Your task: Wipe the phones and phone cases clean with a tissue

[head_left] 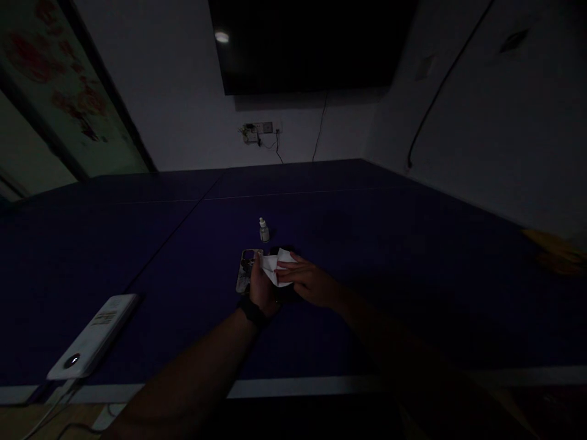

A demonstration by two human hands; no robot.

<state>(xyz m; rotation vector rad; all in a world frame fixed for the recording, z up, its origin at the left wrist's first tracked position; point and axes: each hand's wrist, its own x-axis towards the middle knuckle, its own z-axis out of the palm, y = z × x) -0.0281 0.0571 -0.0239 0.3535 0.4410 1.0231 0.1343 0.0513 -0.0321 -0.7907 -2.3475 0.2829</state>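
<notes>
My left hand (262,286), with a dark band on its wrist, is closed along the near left side of a dark, flat phone (288,294). Most of that phone is covered by my hands and a white tissue (269,264). The fingers of my right hand (312,282) press the tissue against it from the right. Just left of my left hand, a patterned phone case (245,272) with a camera cut-out lies on the purple table. Beyond the hands, a small clear bottle (264,232) with a white top stands upright. Dim light hides finer detail.
A white power bank (94,336) with cables lies at the table's near left. The purple table (367,226) reaches the wall, where sockets (259,129) and a dark screen (312,49) are mounted. Something yellow (557,244) sits at the far right.
</notes>
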